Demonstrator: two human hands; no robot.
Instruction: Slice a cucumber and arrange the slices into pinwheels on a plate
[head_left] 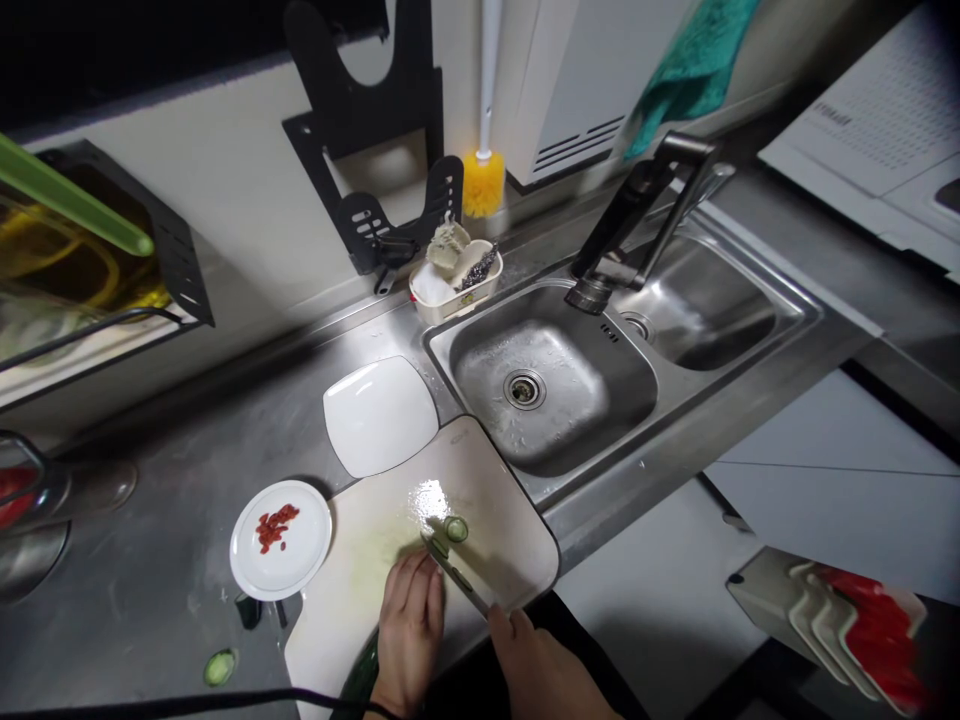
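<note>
My right hand [544, 665] is closed round the handle of a kitchen knife [459, 578], whose blade slants across the white cutting board [517, 555]. My left hand [411, 610] is closed over a cucumber [361, 668], its fingertips beside the blade. The cucumber's dark green skin shows left of the wrist; its cut end is mostly hidden by my fingers. Thin cucumber slices [455, 529] lie just beyond the blade, and another clings near it. Juice wets the board around them.
A white square plate [381, 415] overlaps the board's far edge. The round plate [251, 565] at left holds small red pieces [276, 527]. Cucumber ends [219, 667] lie on the steel counter. To the right is a double sink [555, 380] with a black faucet [615, 230]; a sponge holder [450, 303] stands behind.
</note>
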